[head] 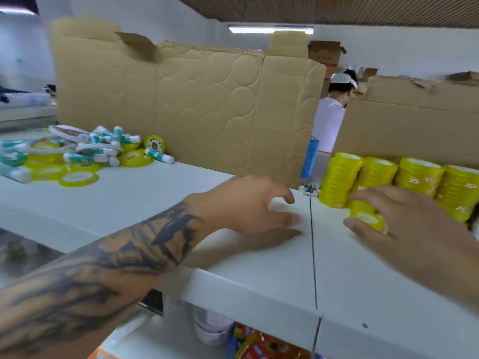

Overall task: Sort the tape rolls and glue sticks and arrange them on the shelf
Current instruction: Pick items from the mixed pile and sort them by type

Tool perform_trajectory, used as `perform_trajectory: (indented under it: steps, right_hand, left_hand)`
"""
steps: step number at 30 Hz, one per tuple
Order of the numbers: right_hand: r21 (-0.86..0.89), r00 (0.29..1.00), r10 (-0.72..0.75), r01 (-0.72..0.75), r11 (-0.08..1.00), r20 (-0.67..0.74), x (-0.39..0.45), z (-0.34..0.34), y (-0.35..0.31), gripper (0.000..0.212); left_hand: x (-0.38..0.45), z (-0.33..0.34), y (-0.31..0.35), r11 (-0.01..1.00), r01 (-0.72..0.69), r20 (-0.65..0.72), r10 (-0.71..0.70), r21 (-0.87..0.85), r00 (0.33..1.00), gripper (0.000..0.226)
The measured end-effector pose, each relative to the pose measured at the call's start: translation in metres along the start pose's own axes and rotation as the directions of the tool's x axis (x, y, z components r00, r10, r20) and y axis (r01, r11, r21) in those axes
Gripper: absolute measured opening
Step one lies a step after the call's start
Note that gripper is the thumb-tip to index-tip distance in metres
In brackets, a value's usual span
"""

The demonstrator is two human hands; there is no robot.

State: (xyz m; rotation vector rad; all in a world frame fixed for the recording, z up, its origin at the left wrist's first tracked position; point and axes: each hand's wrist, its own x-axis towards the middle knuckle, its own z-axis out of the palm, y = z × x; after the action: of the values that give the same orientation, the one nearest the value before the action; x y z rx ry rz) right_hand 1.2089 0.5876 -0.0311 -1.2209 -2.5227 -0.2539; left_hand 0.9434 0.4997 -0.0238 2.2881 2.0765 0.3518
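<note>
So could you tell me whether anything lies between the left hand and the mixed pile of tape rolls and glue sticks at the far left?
Nothing visible does. The left hand rests on the shelf, and only bare shelf surface separates it from the pile. The cardboard stands behind that path, not across it.

A flattened cardboard sheet (pressed with round marks) stands upright at the back. Another torn cardboard panel stands to its right, and between them a person in white shows. Colourful packets lie below.
</note>
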Motion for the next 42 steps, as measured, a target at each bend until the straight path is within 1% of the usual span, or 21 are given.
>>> perform_trajectory:
  steps: [4,7,11,15,17,20,25,28,32,35,37,39,42]
  right_hand:
    - [-0.022,0.998,-0.066,0.066,0.998,-0.022,0.017,0.002,-0.042,0.054]
    - [0.016,0.995,-0.103,0.103,0.995,0.011,0.033,0.000,-0.090,0.052]
    - [0.011,0.973,-0.219,0.219,0.976,0.075,0.059,0.000,-0.158,0.054]
    - [0.038,0.947,-0.287,0.285,0.958,0.144,0.089,0.012,-0.217,0.059]
    - [0.054,0.941,-0.290,0.285,0.957,0.172,0.104,0.018,-0.243,0.060]
    - [0.088,0.936,-0.278,0.265,0.960,0.217,0.119,0.025,-0.277,0.053]
    - [0.121,0.938,-0.266,0.244,0.962,0.224,0.131,0.035,-0.315,0.050]
    - [0.111,0.933,-0.285,0.266,0.958,0.220,0.133,0.042,-0.330,0.050]
    - [0.116,0.934,-0.283,0.264,0.958,0.217,0.130,0.044,-0.335,0.050]
    - [0.107,0.938,-0.268,0.250,0.962,0.220,0.126,0.043,-0.331,0.048]
    - [0.115,0.942,-0.257,0.237,0.965,0.214,0.124,0.042,-0.326,0.050]
    - [0.133,0.948,-0.253,0.230,0.964,0.194,0.121,0.038,-0.320,0.050]
    - [0.179,0.953,-0.265,0.238,0.955,0.147,0.115,0.030,-0.308,0.047]
  left_hand:
    - [-0.015,-0.013,-0.022,1.000,0.012,-0.027,-0.012,-0.015,1.000,0.046]
    - [-0.037,-0.022,-0.050,0.999,0.024,-0.059,-0.026,-0.029,0.998,0.043]
    - [-0.074,-0.039,-0.113,0.995,0.091,-0.091,-0.093,-0.033,0.992,0.043]
    - [-0.113,-0.060,-0.183,0.981,0.190,-0.087,-0.187,0.035,0.978,0.043]
    - [-0.129,-0.069,-0.213,0.969,0.236,-0.071,-0.231,0.069,0.970,0.046]
    - [-0.144,-0.080,-0.251,0.954,0.269,-0.032,-0.268,0.129,0.963,0.053]
    - [-0.161,-0.092,-0.292,0.947,0.295,0.018,-0.300,0.126,0.954,0.060]
    - [-0.165,-0.092,-0.308,0.959,0.255,0.040,-0.261,0.126,0.964,0.056]
    - [-0.164,-0.093,-0.318,0.979,0.191,0.039,-0.194,0.073,0.980,0.051]
    - [-0.162,-0.093,-0.317,0.985,0.142,0.035,-0.146,0.095,0.989,0.050]
    - [-0.160,-0.091,-0.314,0.987,0.125,0.006,-0.127,0.104,0.992,0.049]
    - [-0.157,-0.089,-0.310,0.994,0.094,-0.052,-0.091,0.056,0.994,0.049]
    - [-0.149,-0.084,-0.294,0.993,0.017,-0.148,-0.034,-0.115,0.988,0.047]
